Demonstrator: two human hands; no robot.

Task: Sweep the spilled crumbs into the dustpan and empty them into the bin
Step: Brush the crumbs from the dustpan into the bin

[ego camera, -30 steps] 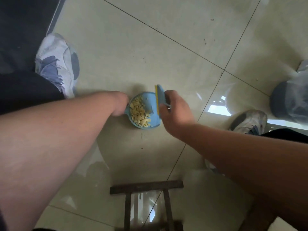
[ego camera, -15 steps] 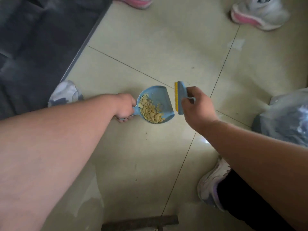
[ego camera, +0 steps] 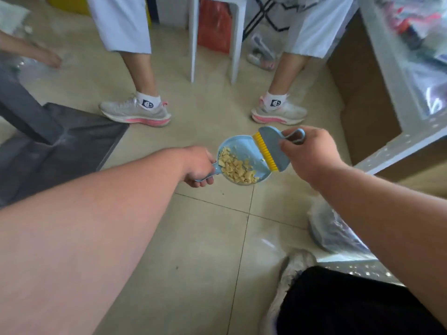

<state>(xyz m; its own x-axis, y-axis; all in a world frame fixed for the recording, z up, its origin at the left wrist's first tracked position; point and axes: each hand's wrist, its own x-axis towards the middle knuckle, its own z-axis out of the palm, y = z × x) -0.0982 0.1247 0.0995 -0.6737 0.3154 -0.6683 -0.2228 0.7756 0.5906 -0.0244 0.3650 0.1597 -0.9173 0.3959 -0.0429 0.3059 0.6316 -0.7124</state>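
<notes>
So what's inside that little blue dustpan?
The dustpan, held by the left hand, carries a heap of pale yellow crumbs. The brush in the right hand covers the pan's far edge, so anything beneath its bristles stays hidden.

Since the earlier frames we have raised our view from straight down at the floor to forward across the room, so a second person's legs and pink-soled sneakers (ego camera: 135, 112) and a white stool (ego camera: 214, 37) now appear ahead. The dustpan (ego camera: 238, 151) has rotated, its open edge now pointing up and right. The brush (ego camera: 269, 148), formerly just beside that edge, now lies with its yellow bristles (ego camera: 263, 151) over the pan. The crumbs (ego camera: 235, 169) have settled toward the handle end.
</notes>
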